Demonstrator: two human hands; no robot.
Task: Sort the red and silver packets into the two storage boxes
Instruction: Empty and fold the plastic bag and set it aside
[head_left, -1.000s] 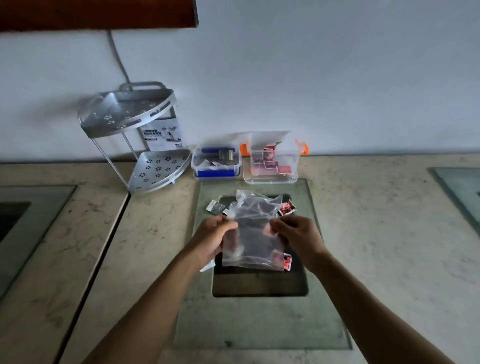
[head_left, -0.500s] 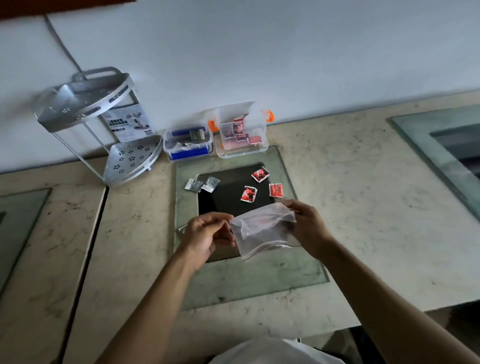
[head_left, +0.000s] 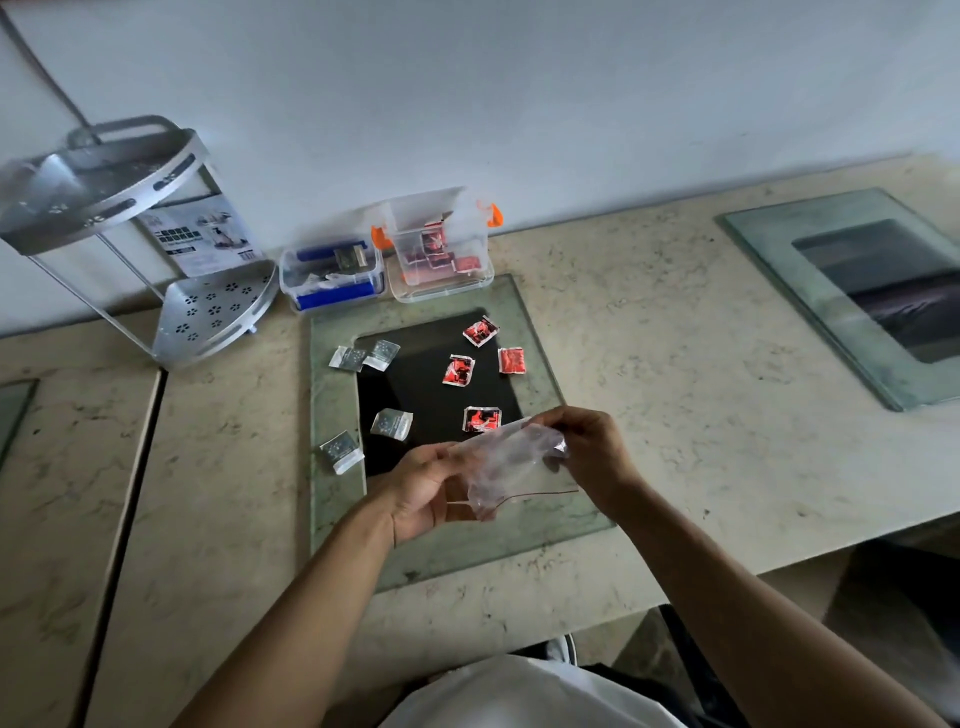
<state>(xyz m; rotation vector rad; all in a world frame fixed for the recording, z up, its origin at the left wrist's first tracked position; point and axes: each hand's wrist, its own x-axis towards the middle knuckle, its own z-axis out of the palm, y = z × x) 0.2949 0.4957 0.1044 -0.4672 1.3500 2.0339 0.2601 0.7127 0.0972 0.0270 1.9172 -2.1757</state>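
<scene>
Both hands hold an empty clear plastic zip bag (head_left: 506, 462) above the near edge of a glass panel (head_left: 332, 499). My left hand (head_left: 423, 491) pinches its left side, and my right hand (head_left: 589, 457) grips its right end. Several red packets (head_left: 459, 370) lie loose on the panel's dark centre. Several silver packets (head_left: 392, 423) lie at its left side. At the back stand two clear storage boxes: one with blue clips (head_left: 332, 273) holding silver packets, and one with orange clips (head_left: 441, 254) holding red packets.
A two-tier metal corner shelf (head_left: 130, 234) with a paper label stands at the back left against the wall. A second glass panel (head_left: 852, 291) lies at the far right. The marble counter's front edge (head_left: 779, 558) runs near my body.
The bag has come down from upright to lying flat and crumpled between my hands, nearer to me. Packets that it hid now show on the panel. The camera has tilted and shifted.
</scene>
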